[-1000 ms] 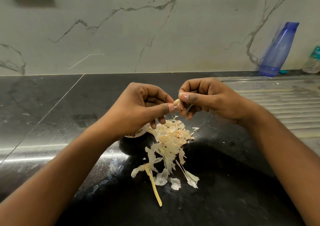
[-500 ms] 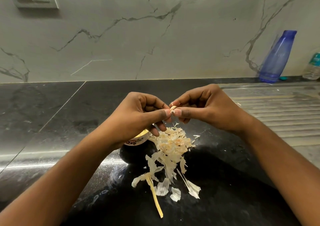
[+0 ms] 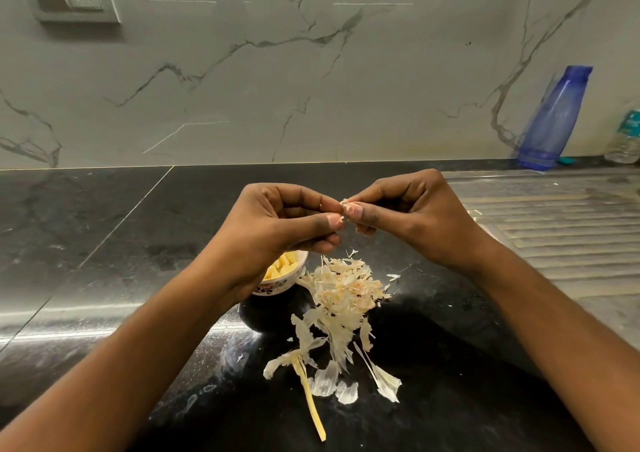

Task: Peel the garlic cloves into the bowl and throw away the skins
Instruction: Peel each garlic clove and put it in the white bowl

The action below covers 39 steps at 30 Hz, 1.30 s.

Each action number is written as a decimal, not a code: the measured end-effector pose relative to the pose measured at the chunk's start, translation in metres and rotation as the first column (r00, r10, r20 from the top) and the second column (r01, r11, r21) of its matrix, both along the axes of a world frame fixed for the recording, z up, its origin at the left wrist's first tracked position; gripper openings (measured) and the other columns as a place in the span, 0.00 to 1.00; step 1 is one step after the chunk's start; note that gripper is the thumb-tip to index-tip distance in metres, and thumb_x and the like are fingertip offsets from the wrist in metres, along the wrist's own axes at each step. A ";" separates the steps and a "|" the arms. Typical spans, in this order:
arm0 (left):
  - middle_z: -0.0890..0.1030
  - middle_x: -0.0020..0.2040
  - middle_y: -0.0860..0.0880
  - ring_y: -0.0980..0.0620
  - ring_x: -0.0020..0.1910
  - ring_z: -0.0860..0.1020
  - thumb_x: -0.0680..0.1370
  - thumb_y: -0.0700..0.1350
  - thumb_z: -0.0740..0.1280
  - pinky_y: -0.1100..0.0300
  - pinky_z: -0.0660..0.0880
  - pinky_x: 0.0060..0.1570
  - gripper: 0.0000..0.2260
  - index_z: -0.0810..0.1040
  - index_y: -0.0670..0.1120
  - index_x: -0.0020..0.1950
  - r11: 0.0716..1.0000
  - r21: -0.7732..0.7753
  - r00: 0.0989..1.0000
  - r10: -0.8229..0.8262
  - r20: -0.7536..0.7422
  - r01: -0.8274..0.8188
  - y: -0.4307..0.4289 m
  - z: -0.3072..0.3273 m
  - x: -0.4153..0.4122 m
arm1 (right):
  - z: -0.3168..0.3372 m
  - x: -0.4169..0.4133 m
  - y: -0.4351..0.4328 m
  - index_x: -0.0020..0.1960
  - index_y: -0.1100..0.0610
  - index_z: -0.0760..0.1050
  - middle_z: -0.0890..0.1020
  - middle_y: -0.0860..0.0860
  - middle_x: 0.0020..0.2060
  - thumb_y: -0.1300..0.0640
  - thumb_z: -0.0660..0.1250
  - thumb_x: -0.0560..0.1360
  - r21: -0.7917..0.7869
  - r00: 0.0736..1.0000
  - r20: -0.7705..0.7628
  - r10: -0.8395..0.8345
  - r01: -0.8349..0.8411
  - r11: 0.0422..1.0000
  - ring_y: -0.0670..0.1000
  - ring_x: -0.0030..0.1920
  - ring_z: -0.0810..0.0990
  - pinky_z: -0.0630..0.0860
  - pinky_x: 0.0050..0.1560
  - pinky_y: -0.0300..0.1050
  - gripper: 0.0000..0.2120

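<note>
The tabletop [image 3: 104, 244] is black polished stone, glossy and speckled. The wall [image 3: 242, 88] looks like smooth veined marble with a soft sheen. The skins [image 3: 343, 292] are thin, dry and papery. The bottle [image 3: 554, 119] is translucent blue plastic; the drainboard [image 3: 554, 230] is ribbed, dull metal.

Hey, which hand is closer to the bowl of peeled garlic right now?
Left. The left hand is just above the bowl, covering part of its rim; the right hand is farther off to the bowl's right.
</note>
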<state>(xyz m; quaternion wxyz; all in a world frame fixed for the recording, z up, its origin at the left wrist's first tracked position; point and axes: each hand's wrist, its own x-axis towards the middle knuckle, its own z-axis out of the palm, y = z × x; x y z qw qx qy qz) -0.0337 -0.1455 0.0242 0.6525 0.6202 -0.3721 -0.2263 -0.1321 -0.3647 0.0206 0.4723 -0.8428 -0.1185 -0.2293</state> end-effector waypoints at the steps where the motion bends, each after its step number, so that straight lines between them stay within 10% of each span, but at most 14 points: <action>1: 0.87 0.46 0.37 0.43 0.43 0.87 0.70 0.41 0.75 0.58 0.85 0.44 0.14 0.85 0.38 0.54 1.000 -0.018 0.999 0.020 0.026 -0.020 0.000 0.000 -0.001 | 0.000 0.000 0.001 0.57 0.63 0.86 0.89 0.54 0.44 0.62 0.74 0.78 0.015 1.000 -0.006 0.009 -0.009 1.000 0.54 0.43 0.87 0.83 0.45 0.41 0.09; 26: 0.89 0.47 0.52 0.54 0.46 0.88 0.77 0.40 0.77 0.61 0.84 0.47 0.07 0.88 0.44 0.55 0.976 -0.135 0.765 0.216 0.607 -0.168 -0.006 -0.012 0.003 | 0.002 -0.002 0.009 0.56 0.65 0.86 0.89 0.57 0.42 0.61 0.73 0.78 0.181 0.989 -0.150 0.010 0.018 0.983 0.55 0.41 0.88 0.86 0.44 0.45 0.10; 39: 0.88 0.48 0.51 0.56 0.46 0.88 0.77 0.38 0.76 0.62 0.84 0.47 0.07 0.87 0.42 0.54 0.967 -0.195 0.729 0.251 0.637 -0.163 -0.008 -0.018 0.004 | -0.006 0.001 0.017 0.52 0.68 0.85 0.88 0.61 0.42 0.65 0.72 0.79 0.266 0.997 -0.075 -0.021 0.040 0.963 0.58 0.39 0.87 0.86 0.42 0.46 0.06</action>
